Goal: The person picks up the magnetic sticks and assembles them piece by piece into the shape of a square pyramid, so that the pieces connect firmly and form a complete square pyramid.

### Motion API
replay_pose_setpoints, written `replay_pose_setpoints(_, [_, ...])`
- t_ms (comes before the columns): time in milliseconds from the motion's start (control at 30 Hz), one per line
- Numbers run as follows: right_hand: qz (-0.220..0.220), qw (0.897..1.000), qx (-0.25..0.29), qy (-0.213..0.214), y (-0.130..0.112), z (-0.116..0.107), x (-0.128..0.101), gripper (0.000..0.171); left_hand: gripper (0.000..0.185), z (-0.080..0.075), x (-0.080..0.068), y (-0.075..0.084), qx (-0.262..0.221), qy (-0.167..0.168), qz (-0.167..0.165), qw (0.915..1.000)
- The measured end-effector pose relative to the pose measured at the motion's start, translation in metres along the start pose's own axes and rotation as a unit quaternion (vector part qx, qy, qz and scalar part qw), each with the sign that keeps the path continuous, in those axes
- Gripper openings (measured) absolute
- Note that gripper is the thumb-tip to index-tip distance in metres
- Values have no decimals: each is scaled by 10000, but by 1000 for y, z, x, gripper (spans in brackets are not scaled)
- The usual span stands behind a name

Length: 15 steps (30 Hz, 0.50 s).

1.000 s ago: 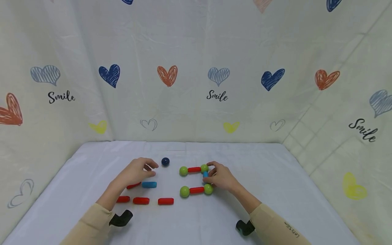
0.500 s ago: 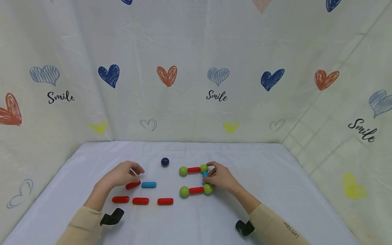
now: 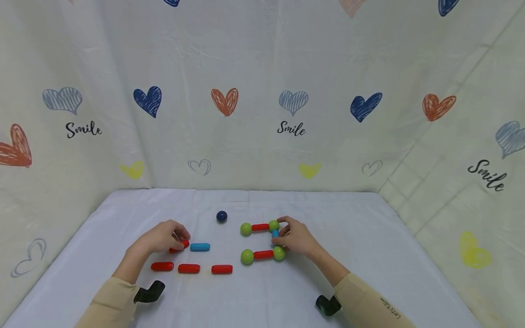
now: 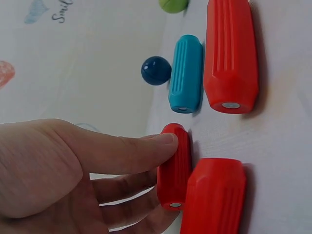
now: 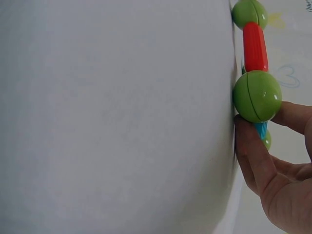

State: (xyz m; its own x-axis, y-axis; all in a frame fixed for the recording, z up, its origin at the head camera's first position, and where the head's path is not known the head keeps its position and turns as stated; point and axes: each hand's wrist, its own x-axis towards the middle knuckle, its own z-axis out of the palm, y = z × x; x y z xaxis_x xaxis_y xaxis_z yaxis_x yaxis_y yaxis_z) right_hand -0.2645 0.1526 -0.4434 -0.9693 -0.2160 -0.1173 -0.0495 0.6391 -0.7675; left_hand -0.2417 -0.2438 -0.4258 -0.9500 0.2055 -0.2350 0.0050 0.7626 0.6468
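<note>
- The left hand [image 3: 162,237] lies low on the white-covered bench [image 3: 369,237], fingers curled round a tilted red rod [image 3: 180,246]. In the left wrist view the thumb [image 4: 141,151] lies along the top of that red rod [image 4: 174,168] and the other fingers curl beneath it — a pinch.
- Just right of that rod lies a loose blue rod [image 3: 199,247]; the two ends look very close, though I cannot tell whether they touch.
- Nearer than these, three more red rods lie end to end in a row with gaps between them: a left one [image 3: 162,266], a middle one [image 3: 189,269] and a right one [image 3: 222,269].
- A dark blue ball [image 3: 221,217] sits alone farther back, apart from the rods.
- The right hand [image 3: 297,238] is at the right side of a part-built frame, fingers bent and gripping a short blue rod [image 3: 275,234] that stands between two green balls — the far right ball [image 3: 274,225] and the near right ball [image 3: 279,253].
- A far red rod [image 3: 260,227] joins the far right ball to a far left green ball [image 3: 245,229]; a near red rod [image 3: 263,254] joins the near right ball to a near left green ball [image 3: 247,257]. The left side of the frame is open.
- In the right wrist view the fingertips [image 5: 246,141] press against a green ball [image 5: 257,96].
- Both forearms wear beige sleeves [image 3: 365,303].
</note>
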Motion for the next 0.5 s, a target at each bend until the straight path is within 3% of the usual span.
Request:
replay_pose_setpoints(233, [17, 10000, 40, -9, -1, -1, 0, 64, 19, -2, -1, -3, 127, 10, 180, 9998])
replay_pose_setpoints(500, [21, 10000, 33, -5, -1, 0, -2, 64, 24, -2, 2, 4, 53, 255, 325, 9991])
